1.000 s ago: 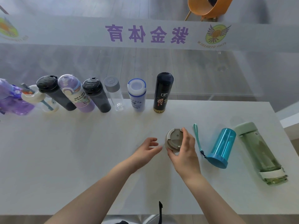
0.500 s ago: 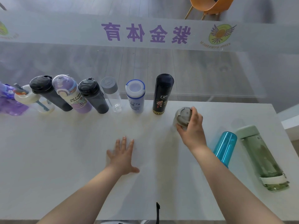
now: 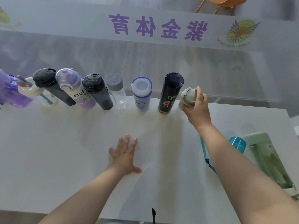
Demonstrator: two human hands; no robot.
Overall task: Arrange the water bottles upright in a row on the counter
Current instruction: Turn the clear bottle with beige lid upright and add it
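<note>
My right hand (image 3: 196, 109) grips a clear bottle with a beige-grey lid (image 3: 187, 97), upright at the right end of the row along the counter's far edge, next to the tall black bottle (image 3: 170, 92). Left of that stand a white bottle with a blue rim (image 3: 142, 94), a clear grey-capped one (image 3: 117, 91), a dark grey one (image 3: 97, 91), a purple printed one (image 3: 76, 89) and several more. My left hand (image 3: 125, 156) lies flat and open on the white counter (image 3: 56, 151). A blue bottle (image 3: 237, 143) and a green bottle (image 3: 270, 160) lie on their sides at right.
A glass panel with purple characters (image 3: 158, 28) rises directly behind the row. The counter's right edge is near the green bottle. An orange chair (image 3: 224, 0) stands beyond the glass. A teal strap (image 3: 208, 160) trails from the blue bottle under my right forearm.
My right hand has carried the beige-lidded bottle from the counter's middle back to the row beside the black bottle. My left hand let go and settled flat on the counter.
</note>
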